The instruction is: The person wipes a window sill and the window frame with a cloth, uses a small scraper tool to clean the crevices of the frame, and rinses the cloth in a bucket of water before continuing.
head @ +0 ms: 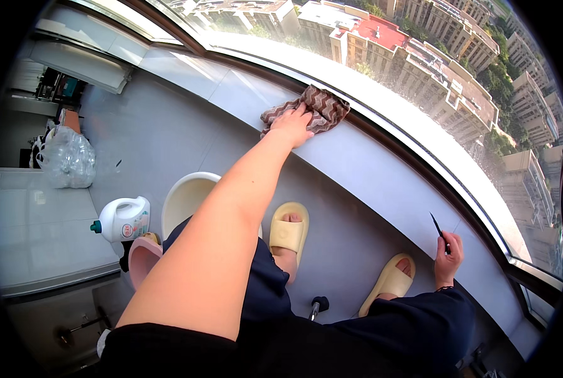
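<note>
My left hand (292,126) presses on a brown zigzag-patterned cloth (326,109), its fingers partly sunk in the folds. The cloth lies bunched across the pale window ledge (352,177) and against the dark window frame (381,133). Over at the right, my right hand (448,259) pinches a thin dark pointed tool (435,224), tip up and away from me. That hand is at the inner edge of the ledge, well apart from the cloth. The exact kind of tool cannot be told.
Left of my legs are a cream bucket (180,198), a white jug with a green cap (126,219) and a pink basin (142,257). A clear plastic bag (68,158) sits farther left. My feet wear yellow slippers (288,231) on the grey floor. Buildings show beyond the glass.
</note>
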Demonstrator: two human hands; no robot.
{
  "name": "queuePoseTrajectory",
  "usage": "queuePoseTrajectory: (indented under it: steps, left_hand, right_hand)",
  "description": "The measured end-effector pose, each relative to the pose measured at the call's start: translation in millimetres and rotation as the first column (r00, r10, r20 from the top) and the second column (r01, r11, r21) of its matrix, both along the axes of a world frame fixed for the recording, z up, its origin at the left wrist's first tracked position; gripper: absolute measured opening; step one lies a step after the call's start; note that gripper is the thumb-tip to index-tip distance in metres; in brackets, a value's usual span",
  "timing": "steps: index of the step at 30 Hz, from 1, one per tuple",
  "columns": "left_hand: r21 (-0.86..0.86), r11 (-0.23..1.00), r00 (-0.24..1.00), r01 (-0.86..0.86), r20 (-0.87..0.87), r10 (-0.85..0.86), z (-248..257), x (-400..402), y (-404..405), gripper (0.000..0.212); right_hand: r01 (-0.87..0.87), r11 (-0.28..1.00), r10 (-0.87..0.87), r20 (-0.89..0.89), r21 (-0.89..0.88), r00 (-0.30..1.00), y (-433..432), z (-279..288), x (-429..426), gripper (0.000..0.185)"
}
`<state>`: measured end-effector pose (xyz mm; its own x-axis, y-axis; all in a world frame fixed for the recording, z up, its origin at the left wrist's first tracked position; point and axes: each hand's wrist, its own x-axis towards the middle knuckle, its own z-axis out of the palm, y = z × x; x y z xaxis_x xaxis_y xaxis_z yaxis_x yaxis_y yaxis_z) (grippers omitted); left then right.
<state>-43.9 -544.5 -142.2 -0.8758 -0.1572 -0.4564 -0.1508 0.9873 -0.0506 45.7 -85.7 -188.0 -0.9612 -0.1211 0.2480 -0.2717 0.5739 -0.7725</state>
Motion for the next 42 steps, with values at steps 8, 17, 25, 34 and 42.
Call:
queuePoseTrajectory:
  steps: [8, 17, 25, 34, 42]
  left_hand:
    - [-0.077, 0.975, 0.923, 0.207, 0.344, -0.169, 34.0, -19.9, -15.0, 0.062]
    - [-0.064, 0.982, 0.980, 0.176, 0.111, -0.168, 29.1, 8.1, -101.7, 0.067]
    - [0.071, 0.980, 0.927, -0.187, -0.316, 0.200, 5.5, 27.1, -146.4, 0.040]
    - [0.995, -0.097, 0.127, -0.012, 0.097, 0.987, 47.1, 74.0, -196.0, 0.029]
    - [0.877, -0.353, 0.098, 0.325, 0.340, 0.935, 136.0, 239.8, -215.7, 0.030]
  right_hand:
    - [0.156, 0.987, -0.156, 0.008, 0.040, 0.988, -1.0, 9.3, 2.4, 0.013]
    - [-0.043, 0.986, 0.048, -0.028, 0.162, 0.998, -28.9, 72.4, -10.5, 0.016]
    - [-0.006, 0.970, 0.017, -0.045, 0.244, 0.999, -41.3, 94.8, -8.0, 0.015]
    - [-0.228, 0.957, 0.232, 0.001, 0.177, 0.973, -94.4, 113.3, -18.1, 0.013]
    - [-0.095, 0.993, 0.102, -0.093, 0.076, 0.990, -129.3, 82.8, -37.3, 0.011]
